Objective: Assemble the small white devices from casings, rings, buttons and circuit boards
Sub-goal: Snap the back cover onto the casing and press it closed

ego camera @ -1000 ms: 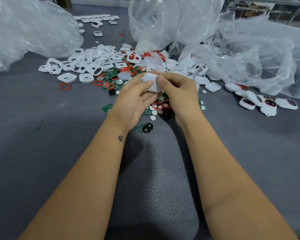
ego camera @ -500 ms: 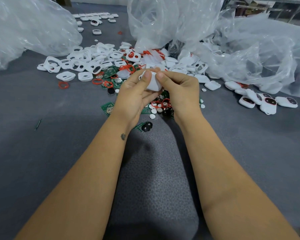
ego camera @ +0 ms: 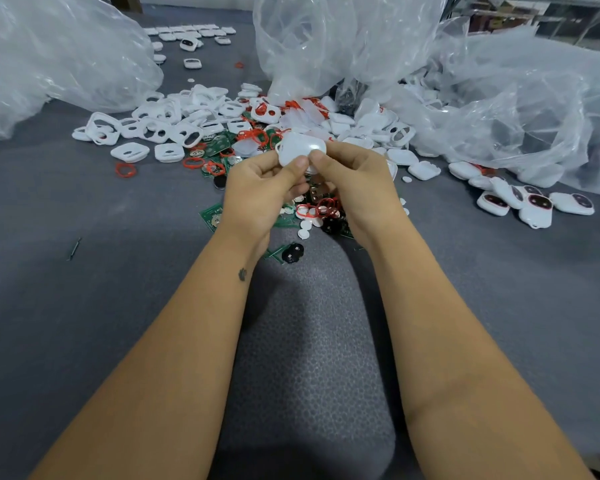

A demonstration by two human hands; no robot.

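Both hands hold one small white device casing [ego camera: 300, 148] above the middle of the table. My left hand [ego camera: 260, 194] grips it from the left with the thumb on its near face. My right hand [ego camera: 355, 181] pinches its right side, thumb tip touching the left thumb. Under the hands lie red rings [ego camera: 321, 206], white round buttons [ego camera: 305, 225] and green circuit boards [ego camera: 211, 216]. A heap of white open casings [ego camera: 160, 128] spreads to the left. Several assembled devices [ego camera: 534, 204] lie at the right.
Big clear plastic bags stand at the back left [ego camera: 49, 53], back middle [ego camera: 309, 43] and right [ego camera: 516, 109]. More white parts [ego camera: 191, 36] sit at the far back. A small dark screw-like piece [ego camera: 74, 248] lies on the grey table at the left.
The casing has been turned between the fingers, so its smooth face now points up toward the camera. Both hands stay in the same spot.
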